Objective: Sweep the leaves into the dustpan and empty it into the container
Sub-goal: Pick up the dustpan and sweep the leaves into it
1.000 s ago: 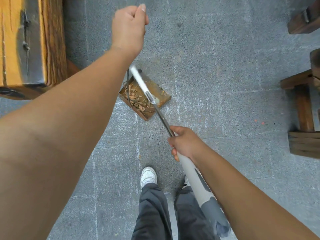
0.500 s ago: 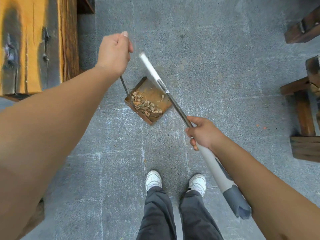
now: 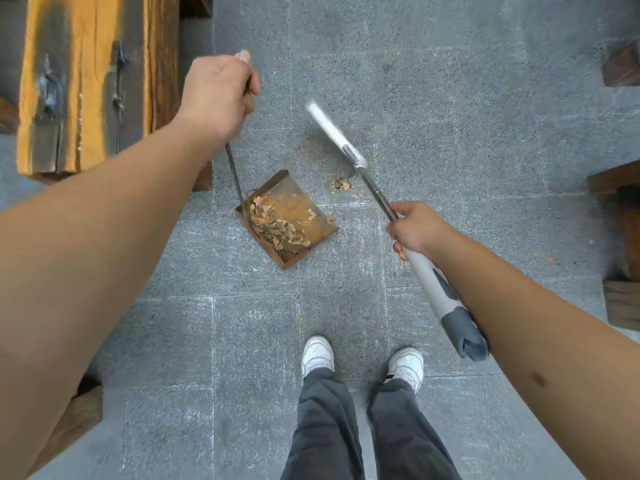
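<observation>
A rusty brown dustpan (image 3: 304, 206) rests on the grey stone paving, with dry leaves (image 3: 277, 226) heaped against its back wall. My left hand (image 3: 218, 95) is closed on the top of the pan's thin upright metal handle (image 3: 233, 174). My right hand (image 3: 417, 230) grips the broom's metal shaft (image 3: 372, 188). The broom's blurred white far end (image 3: 327, 128) points up and left, to the right of the pan. Its thick grey and white near end (image 3: 450, 313) lies along my right forearm. A small clump of leaf crumbs (image 3: 341, 184) lies on the floor just beyond the pan's open edge.
An orange and dark wooden bench (image 3: 86, 81) stands at the upper left, close to my left hand. Dark wooden furniture (image 3: 623, 299) lines the right edge. My white shoes (image 3: 317, 353) stand below the dustpan. No container is in view.
The broom's white end has swung right, from over the dustpan to the floor beside it. My right hand moved right with it. A clump of crumbs now shows beside the pan.
</observation>
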`<control>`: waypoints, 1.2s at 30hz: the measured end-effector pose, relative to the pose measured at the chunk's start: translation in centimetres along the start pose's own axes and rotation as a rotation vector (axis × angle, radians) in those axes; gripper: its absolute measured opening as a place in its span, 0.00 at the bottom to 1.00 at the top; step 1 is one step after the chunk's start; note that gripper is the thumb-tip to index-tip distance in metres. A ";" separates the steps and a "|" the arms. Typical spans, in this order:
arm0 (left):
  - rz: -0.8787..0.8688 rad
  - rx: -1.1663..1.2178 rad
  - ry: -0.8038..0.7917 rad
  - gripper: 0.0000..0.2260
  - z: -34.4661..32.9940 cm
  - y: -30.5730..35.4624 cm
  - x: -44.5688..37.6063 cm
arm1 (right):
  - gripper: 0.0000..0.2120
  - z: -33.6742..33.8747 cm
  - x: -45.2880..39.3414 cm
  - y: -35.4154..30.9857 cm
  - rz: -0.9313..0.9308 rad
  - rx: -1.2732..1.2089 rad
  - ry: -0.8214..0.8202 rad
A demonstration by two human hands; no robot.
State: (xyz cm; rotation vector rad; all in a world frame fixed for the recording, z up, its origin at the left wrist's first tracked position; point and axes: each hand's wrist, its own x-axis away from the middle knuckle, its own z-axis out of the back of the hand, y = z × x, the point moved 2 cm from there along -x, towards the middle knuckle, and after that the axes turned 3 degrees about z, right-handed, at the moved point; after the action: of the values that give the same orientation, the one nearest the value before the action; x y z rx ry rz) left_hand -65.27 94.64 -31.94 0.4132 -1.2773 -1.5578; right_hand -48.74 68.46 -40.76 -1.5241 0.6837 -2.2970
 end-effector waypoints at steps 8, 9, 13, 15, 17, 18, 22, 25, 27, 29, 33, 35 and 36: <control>0.008 -0.086 -0.007 0.20 -3.5 0.5 -1.1 | 0.28 -3.8 -0.1 2.1 -0.081 -0.070 -0.102; -0.008 -0.088 -0.007 0.21 -3.7 0.6 -1.3 | 0.28 -4.4 0.5 2.5 -0.084 -0.102 -0.143; 0.014 -0.042 0.003 0.21 -3.4 0.9 -1.7 | 0.30 -4.8 3.6 4.1 -0.133 -0.333 -0.312; 0.009 -0.029 -0.002 0.22 -3.2 0.6 -1.8 | 0.29 -4.5 5.1 4.6 -0.144 -0.400 -0.342; -0.014 -0.027 -0.008 0.21 -3.1 0.3 -1.9 | 0.28 -4.0 6.2 4.4 -0.120 -0.405 -0.327; -0.020 -0.028 -0.008 0.21 -3.1 0.2 -1.9 | 0.28 -3.7 6.4 4.2 -0.096 -0.373 -0.307; -0.007 -0.048 -0.009 0.22 -3.5 0.1 -2.2 | 0.27 -2.0 5.5 2.5 -0.008 -0.164 -0.188; -0.012 -0.060 -0.008 0.22 -4.1 0.4 -2.6 | 0.28 -1.7 3.6 1.7 -0.019 -0.130 -0.117; -0.036 -0.068 -0.014 0.22 -4.6 0.6 -2.7 | 0.28 -2.3 2.6 1.7 -0.045 -0.134 -0.098; -0.061 -0.069 -0.023 0.22 -5.2 0.9 -2.8 | 0.28 -3.4 2.2 2.1 -0.067 -0.155 -0.127; -0.054 -0.065 -0.016 0.22 -6.1 1.3 -3.2 | 0.28 -5.7 3.7 3.6 -0.086 -0.141 -0.266; -0.043 -0.070 -0.016 0.22 -6.2 1.3 -3.3 | 0.28 -6.2 5.0 4.4 -0.097 -0.221 -0.311; -0.040 -0.071 -0.018 0.22 -6.2 1.2 -3.4 | 0.28 -6.1 5.6 4.7 -0.102 -0.285 -0.323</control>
State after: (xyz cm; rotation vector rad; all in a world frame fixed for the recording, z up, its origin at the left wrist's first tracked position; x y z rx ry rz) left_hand -58.54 94.47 -34.29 0.3831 -1.2301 -1.6387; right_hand -56.59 63.04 -40.91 -2.0444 0.8862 -2.0139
